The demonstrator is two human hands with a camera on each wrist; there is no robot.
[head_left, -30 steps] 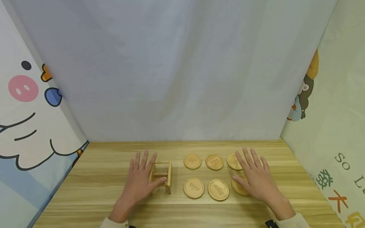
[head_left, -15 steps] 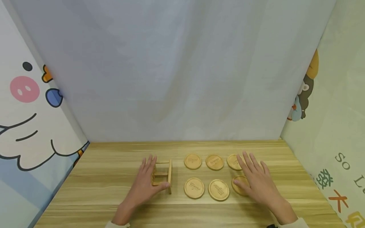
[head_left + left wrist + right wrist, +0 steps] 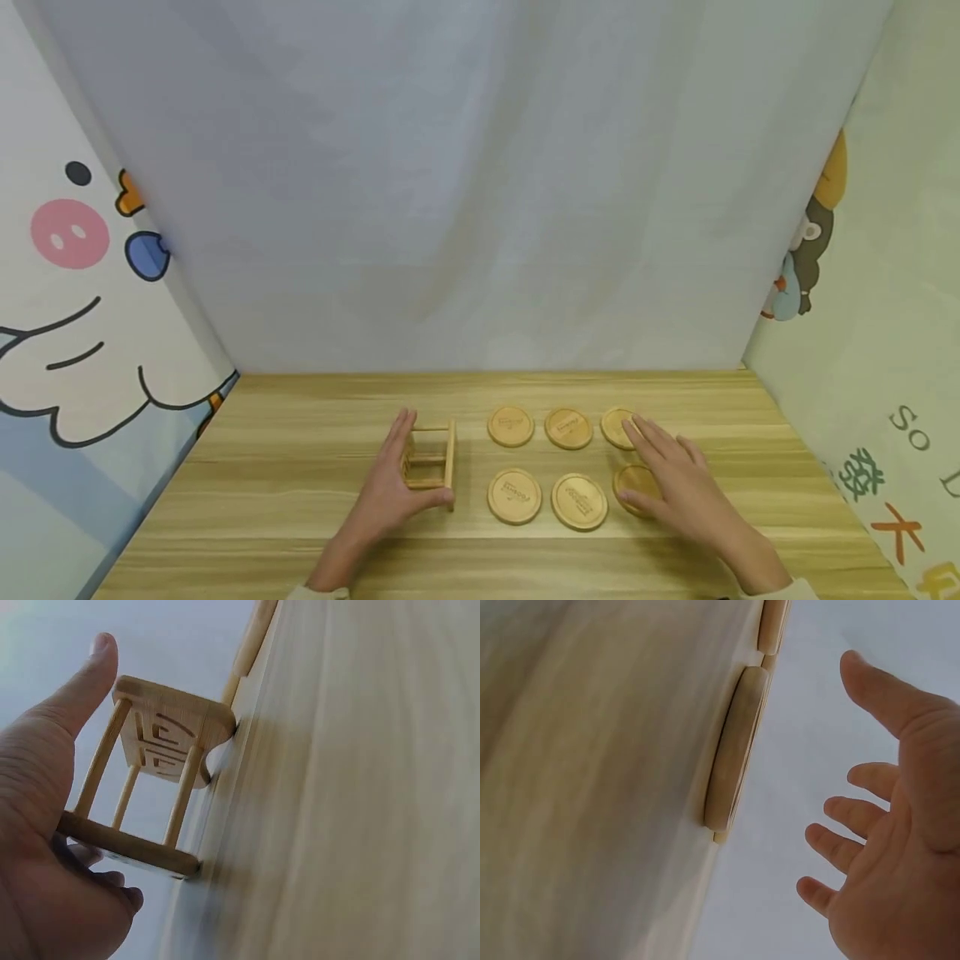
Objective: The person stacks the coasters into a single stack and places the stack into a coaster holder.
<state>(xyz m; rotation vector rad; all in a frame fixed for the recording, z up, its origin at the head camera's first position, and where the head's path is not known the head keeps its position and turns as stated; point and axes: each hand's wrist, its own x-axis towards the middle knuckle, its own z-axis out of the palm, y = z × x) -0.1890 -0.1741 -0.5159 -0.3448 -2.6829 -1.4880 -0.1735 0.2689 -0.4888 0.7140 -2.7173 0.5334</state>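
My left hand spans a small wooden coaster rack, two end panels joined by dowels. Its fingers lie along the left panel, and the thumb reaches to the near end of the right one. In the left wrist view the thumb is extended beside the rack's carved panel. My right hand hovers with fingers spread over the right-hand pair of round wooden coasters, partly hiding the front coaster and the back coaster. The right wrist view shows a gap between this hand and the nearest coaster.
Several more engraved coasters lie flat in two rows between the hands, among them a front-left one and a back-left one. The wood-grain table meets a pale curtain at the back. Printed cloth hangs at both sides.
My left hand has moved right and its fingers have drawn together around the rack. The right hand's fingers have come closer together over the coasters. Rack and coasters stay in place.
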